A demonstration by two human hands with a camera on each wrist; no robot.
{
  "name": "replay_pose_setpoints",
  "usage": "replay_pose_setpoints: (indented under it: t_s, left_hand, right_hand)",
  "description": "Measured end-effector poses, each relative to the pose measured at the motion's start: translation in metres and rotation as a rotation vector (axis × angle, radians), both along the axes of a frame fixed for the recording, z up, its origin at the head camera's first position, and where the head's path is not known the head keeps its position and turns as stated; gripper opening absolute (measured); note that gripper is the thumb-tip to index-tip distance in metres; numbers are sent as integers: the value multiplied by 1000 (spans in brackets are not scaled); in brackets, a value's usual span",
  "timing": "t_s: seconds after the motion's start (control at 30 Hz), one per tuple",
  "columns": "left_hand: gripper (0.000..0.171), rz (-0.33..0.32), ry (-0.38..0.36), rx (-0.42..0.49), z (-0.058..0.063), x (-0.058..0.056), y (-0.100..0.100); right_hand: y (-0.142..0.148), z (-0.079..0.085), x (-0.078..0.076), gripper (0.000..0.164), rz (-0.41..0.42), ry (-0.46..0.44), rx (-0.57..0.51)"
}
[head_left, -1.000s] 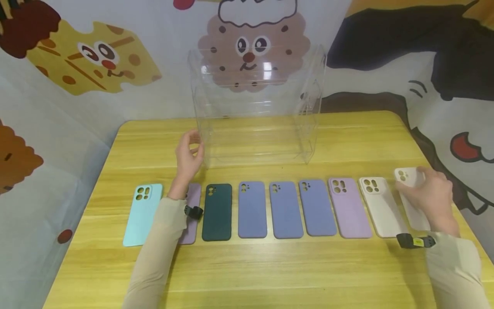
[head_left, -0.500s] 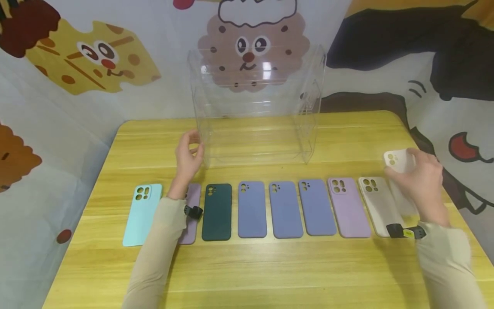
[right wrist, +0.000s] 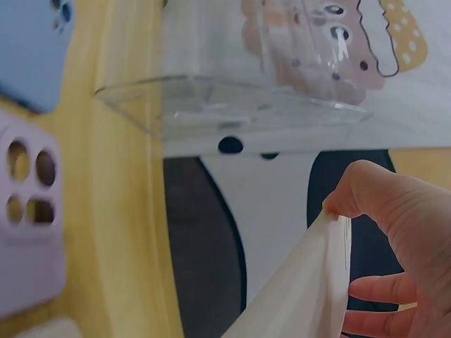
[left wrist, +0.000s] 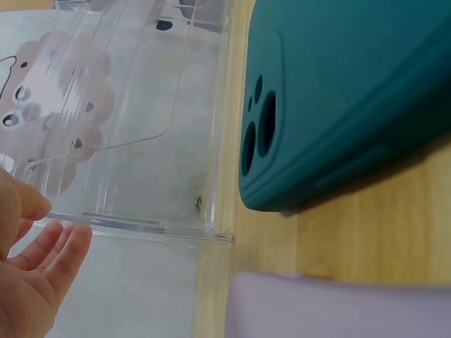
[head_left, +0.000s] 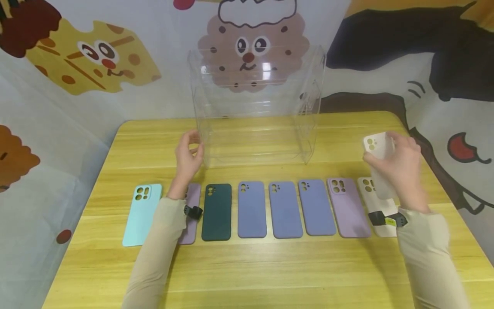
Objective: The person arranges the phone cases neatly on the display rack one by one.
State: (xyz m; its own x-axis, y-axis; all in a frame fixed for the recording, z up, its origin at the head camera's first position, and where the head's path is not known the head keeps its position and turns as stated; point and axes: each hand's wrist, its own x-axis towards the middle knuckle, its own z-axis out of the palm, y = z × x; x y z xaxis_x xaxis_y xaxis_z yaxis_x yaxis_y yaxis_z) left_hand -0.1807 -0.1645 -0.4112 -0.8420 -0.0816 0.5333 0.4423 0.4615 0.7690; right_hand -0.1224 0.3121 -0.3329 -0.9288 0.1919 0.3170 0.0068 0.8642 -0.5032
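My right hand (head_left: 406,169) grips a white phone case (head_left: 381,148) by its long edges, lifted above the table and over another white phone case (head_left: 366,184) in the row. In the right wrist view the held case (right wrist: 303,289) is seen nearly edge-on, with the thumb on one edge and fingers on the opposite one. My left hand (head_left: 189,156) holds the left side of a clear plastic rack (head_left: 254,154). The left wrist view shows its thumb and fingers (left wrist: 67,257) on either side of the panel's edge.
In a row lie a turquoise case (head_left: 140,221), a mauve case (head_left: 191,231) partly under the left wrist, a dark green case (head_left: 217,212), several periwinkle cases (head_left: 251,210) and a lilac case (head_left: 350,210). Cartoon-printed cloth (head_left: 162,103) hangs behind the wooden table (head_left: 247,274).
My right hand has raised the white phone case from the row's right end and carried it left and toward the back. The left hand and the rack have stayed put.
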Motion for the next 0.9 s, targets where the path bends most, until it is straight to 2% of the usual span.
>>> replay_pose_setpoints:
  t_s: [0.13, 0.3, 0.53, 0.73, 0.9]
  left_hand:
    - [32, 4, -13, -7, 1, 0, 0]
    - [31, 6, -13, -14, 1, 1, 0]
    - [31, 7, -2, -23, 1, 0, 0]
    - [32, -6, 6, -2, 0, 1, -1]
    - [33, 0, -2, 2, 1, 1, -1]
  right_hand:
    - [-13, 6, -5, 69, 20, 35, -19]
    - [-28, 14, -12, 69, 22, 29, -41]
    - [-51, 23, -20, 68, 53, 87, -67]
    - [-71, 31, -28, 73, 79, 106, -104]
    - [-91, 37, -33, 77, 113, 164, -135]
